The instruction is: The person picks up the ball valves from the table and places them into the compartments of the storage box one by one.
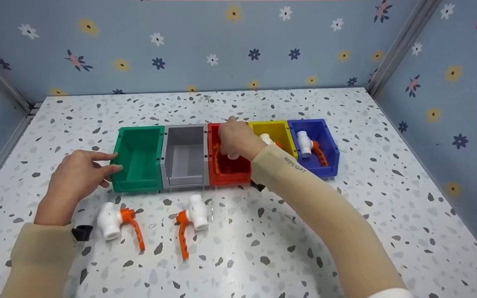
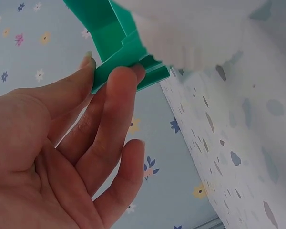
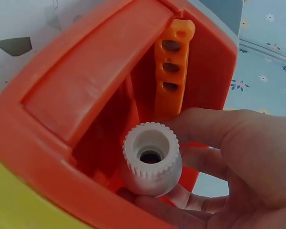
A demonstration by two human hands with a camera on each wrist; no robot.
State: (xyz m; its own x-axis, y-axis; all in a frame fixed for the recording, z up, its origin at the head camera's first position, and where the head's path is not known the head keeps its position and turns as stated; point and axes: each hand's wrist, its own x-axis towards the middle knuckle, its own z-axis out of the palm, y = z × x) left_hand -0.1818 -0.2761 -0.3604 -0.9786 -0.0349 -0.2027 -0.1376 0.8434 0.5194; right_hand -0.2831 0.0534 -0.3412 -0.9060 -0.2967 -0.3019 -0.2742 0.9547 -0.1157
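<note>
My left hand (image 1: 75,174) pinches the left side wall of the green bin (image 1: 137,186), thumb on one face and fingers on the other. My right hand (image 1: 238,138) reaches into the red bin (image 1: 230,179) and grips a white ball valve (image 3: 155,176) with an orange lever (image 3: 171,71). In the right wrist view the valve's ribbed open end faces the camera, and its lever lies along the bin's inner wall. Two more ball valves, one on the left (image 1: 109,221) and one nearer the middle (image 1: 198,212), lie on the table before the bins.
The green, grey (image 1: 184,181), red, yellow (image 1: 278,126) and blue (image 1: 325,170) bins stand side by side in a row. A ball valve lies in the blue bin (image 1: 304,145); another, partly hidden by my right arm, is in the yellow one. Flower-patterned panels (image 1: 205,41) enclose the speckled table (image 1: 238,248).
</note>
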